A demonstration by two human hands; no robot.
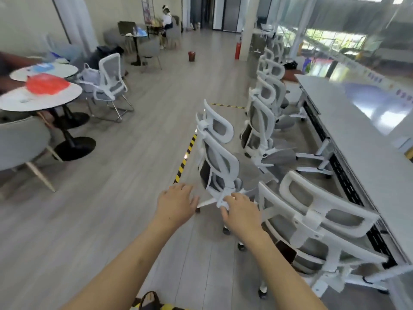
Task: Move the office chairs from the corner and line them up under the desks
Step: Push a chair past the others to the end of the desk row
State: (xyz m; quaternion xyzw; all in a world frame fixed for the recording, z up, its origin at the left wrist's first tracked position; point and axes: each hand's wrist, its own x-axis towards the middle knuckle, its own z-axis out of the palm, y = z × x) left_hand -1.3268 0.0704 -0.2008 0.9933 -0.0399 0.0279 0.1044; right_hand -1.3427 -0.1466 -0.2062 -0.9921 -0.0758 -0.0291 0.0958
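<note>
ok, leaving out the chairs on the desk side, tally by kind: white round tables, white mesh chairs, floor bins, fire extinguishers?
white round tables: 2, near and behind it
white mesh chair: 1, on a sled base
floor bin: 1, brown, mid-aisle
fire extinguisher: 1, red, by the pillar
Total: 5

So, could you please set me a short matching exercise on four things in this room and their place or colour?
Things: 1 red bag; 2 fire extinguisher; 3 floor tape; 4 long desk.
Matches: A yellow-and-black stripes; B beside the pillar; C on a round table; D on the right, chairs lined along it.
Pairs: 1-C, 2-B, 3-A, 4-D.
</note>
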